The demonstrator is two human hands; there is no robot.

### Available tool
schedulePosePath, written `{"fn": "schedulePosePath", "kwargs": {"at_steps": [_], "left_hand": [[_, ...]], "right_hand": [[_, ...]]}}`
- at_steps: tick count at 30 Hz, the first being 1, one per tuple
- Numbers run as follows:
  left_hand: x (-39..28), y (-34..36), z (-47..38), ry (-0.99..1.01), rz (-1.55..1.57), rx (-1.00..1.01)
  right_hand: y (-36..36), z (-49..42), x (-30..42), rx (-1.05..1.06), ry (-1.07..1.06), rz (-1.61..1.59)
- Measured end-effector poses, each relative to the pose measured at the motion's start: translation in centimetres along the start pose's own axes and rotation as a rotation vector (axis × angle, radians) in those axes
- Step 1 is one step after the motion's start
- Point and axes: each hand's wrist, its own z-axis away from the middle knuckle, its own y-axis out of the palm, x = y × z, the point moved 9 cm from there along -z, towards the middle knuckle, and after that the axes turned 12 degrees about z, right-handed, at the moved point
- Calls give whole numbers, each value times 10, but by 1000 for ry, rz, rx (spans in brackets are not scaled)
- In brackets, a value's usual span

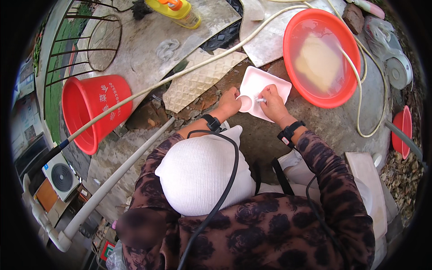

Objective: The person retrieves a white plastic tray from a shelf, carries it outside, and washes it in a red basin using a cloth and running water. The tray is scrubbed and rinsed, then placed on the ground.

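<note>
My left hand [230, 101] pinches the rim of a small round pinkish cup or lid [245, 103] at the left edge of a white rectangular tray [282, 82]. Over the tray, my right hand [271, 101] has its fingers closed on a small whitish object [260, 100], whose kind I cannot tell. To the right of the tray stands a wide red plastic basin [287, 50] of cloudy water, with a pale flat piece [319, 62] lying in it. The palms and some fingertips are hidden from above.
A cream hose [202, 64] crosses the ground, and its end hangs into the basin. A red bucket [116, 94] lies tilted at the left. Beyond are a yellow pump bottle [184, 15], a crumpled cloth [167, 49] and a wire rack [84, 52]. A grey pipe [118, 179] runs at my left.
</note>
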Motion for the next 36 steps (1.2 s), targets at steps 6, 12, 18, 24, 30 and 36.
{"fn": "schedulePosePath", "kwargs": {"at_steps": [6, 12, 18, 24, 30, 36], "left_hand": [[-5, 17, 12, -195, 497, 246], [-29, 11, 24, -123, 459, 374], [-25, 13, 31, -156, 415, 336], [-30, 5, 35, -216, 489, 259], [-37, 4, 31, -242, 472, 328], [-45, 20, 42, -172, 431, 437]], "right_hand": [[-14, 0, 3, -20, 74, -131], [-27, -33, 41, -166, -7, -224], [-24, -70, 49, -98, -58, 148], [-36, -38, -7, -27, 84, 454], [-38, -13, -34, -6, 161, 464], [-23, -32, 14, -148, 183, 5]]}}
